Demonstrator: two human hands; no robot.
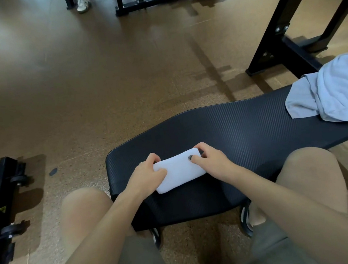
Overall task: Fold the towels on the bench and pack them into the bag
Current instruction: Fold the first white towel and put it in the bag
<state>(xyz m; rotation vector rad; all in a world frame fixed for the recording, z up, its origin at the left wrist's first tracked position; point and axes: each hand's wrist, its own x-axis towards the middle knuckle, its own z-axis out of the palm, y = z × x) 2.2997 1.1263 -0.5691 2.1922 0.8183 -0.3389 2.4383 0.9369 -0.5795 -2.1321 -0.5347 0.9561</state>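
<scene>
Sitting astride a black padded bench (243,124), a person looks down at their own 2 hands working on a small white towel (180,171). This towel lies on the near end of the bench, between the person's bare knees, already folded into a thick, compact oblong.

Judging by its look, the towel is light, soft and springy, so it will likely try to unfold if released. It is not slippery or fragile. The safest place to take it is at the 2 short ends, squeezing the layers together so the folds stay closed.

That is roughly how it is held. The left hand (146,173) grips the left end, fingers curled over the far edge and thumb pressed on the top near the front. The right hand (211,160) takes the right end, its thumb lying flat across the top surface and its fingers curled around the far right corner. Both hands are closed only as far as the towel's thickness allows.

A second, pale blue-grey cloth (332,91) lies loosely heaped and unfolded at the far right end of the bench, well apart from the hands. No bag is visible. Black gym frames (283,34) stand on the brown floor (77,77) beyond.
</scene>
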